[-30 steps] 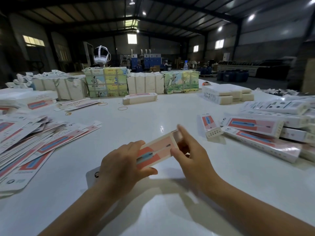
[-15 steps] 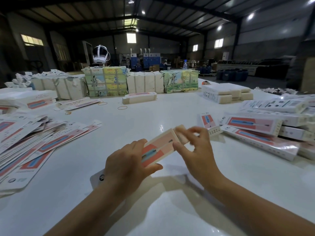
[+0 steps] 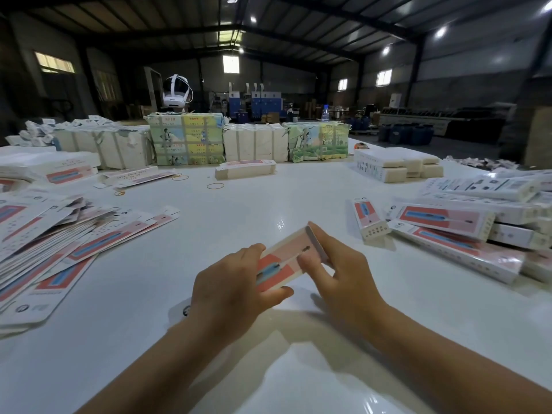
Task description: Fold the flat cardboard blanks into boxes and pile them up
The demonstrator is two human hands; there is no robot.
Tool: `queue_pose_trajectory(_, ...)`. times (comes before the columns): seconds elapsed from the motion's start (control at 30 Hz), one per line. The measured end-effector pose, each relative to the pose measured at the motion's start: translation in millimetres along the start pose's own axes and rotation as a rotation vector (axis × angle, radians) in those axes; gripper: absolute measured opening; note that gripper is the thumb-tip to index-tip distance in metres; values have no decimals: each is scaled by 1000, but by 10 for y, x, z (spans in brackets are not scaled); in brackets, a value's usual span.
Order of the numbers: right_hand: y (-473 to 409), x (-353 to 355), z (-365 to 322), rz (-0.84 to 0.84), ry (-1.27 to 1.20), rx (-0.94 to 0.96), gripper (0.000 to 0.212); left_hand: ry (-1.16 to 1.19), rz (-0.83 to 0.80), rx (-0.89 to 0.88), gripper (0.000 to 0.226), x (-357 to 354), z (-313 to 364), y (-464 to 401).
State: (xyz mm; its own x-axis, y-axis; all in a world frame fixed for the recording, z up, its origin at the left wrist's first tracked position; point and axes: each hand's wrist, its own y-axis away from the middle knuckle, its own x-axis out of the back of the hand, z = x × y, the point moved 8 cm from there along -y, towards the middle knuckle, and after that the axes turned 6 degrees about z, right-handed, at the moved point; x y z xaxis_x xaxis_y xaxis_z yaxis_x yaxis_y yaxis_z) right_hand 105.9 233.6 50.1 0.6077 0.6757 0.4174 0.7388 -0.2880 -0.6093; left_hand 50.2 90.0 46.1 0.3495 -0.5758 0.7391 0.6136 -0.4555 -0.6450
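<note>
- Head view: both hands over a white table, working one pink-and-blue box held just above the surface, near centre.
- Left hand grips the near end of the box: fingers curled over its far long edge, thumb clamped under the near edge.
- Right hand holds the far end: thumb lies flat on the printed top face, fingers wrap the end and right side. End flap looks closed, but the fingers hide most of it, can't confirm.
- Box sits tilted, far end pointing up and right; a rounded white tab with a dark dot shows below the left wrist, on or just above the table.
- Flat blanks fanned out in a loose heap at the left edge, printed side up.
- Finished boxes piled at the right, lying lengthwise in overlapping layers; one short box stands apart just left of that pile.
- Far side: a row of wrapped bundles, some white, some in green and yellow printed paper, contents not visible; a white headset sits behind them.
- One banded stack of blanks lies in front of the bundles; rubber bands are scattered on the table nearby.
- White stacks at far right, beside the bundles.
</note>
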Motion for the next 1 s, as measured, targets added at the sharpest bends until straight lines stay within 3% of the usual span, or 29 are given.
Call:
queue_pose_trajectory(0.07,26,-38,-38,-31,31,37,53,7,12,22,77,26,-24,0)
queue_pose_trajectory(0.23,-33,-89,72,-92,-601,-292,30,-65,45,0,71,111,-19,15)
queue_pose_trajectory(0.5,-30,-66,200,-6,-832,-436,28,-97,71,-21,69,143,46,18)
queue_pose_trajectory(0.8,-12,-91,182,-26,-864,-478,41,-120,100,-67,70,197,66,20)
queue_pose_trajectory(1.0,16,-26,75,-2,-531,-269,42,-166,127,-123,70,224,130,18)
